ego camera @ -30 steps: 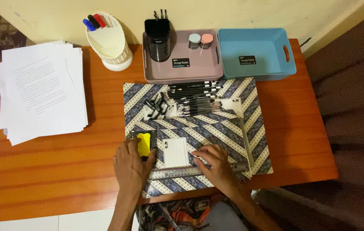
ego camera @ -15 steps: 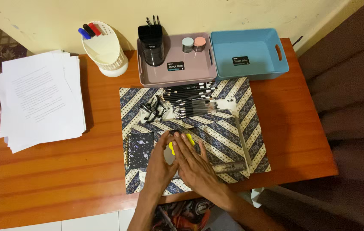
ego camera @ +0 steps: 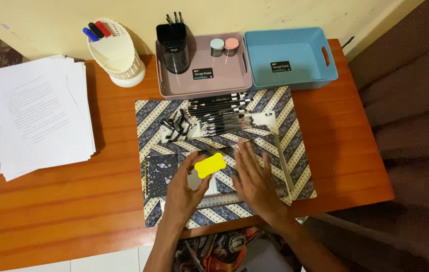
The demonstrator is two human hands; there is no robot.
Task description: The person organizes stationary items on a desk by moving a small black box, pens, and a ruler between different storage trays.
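Orange-brown wood makes up the table (ego camera: pixel 73 211), which stands against a pale yellow wall, with a dark curtain or cloth hanging on the right side. On the middle of the table lies a blue and cream striped cloth (ego camera: pixel 295 151). The left hand (ego camera: pixel 184 189) has its grip closed on a yellow eraser (ego camera: pixel 210 164) with wavy ends, pinched between the thumb and the fingers and lifted a little above the cloth. The right hand (ego camera: pixel 256 181) lies flat and open, fingers spread, holding nothing, and it presses down on the cloth just beside the eraser. Under both hands, near the front edge of the cloth, lies a see-through ruler (ego camera: pixel 222 200). A small white card (ego camera: pixel 209 186) peeks out between the two hands. Left of the left hand sits a small dark notebook (ego camera: pixel 160 173) with little star shapes on it. Farther up the cloth there is a row of black pencils (ego camera: pixel 219 112), and beside them a small heap of black clips (ego camera: pixel 176 128). At the back of the table stand a pink tray (ego camera: pixel 224 75) with a black pen cup (ego camera: pixel 173 45) and two little round jars (ego camera: pixel 223 47) in it, and a blue basket (ego camera: pixel 295 73) right next to it. A cream holder (ego camera: pixel 116 55) with coloured markers stands to the left, and a pile of white paper (ego camera: pixel 38 116) lies at the far left.
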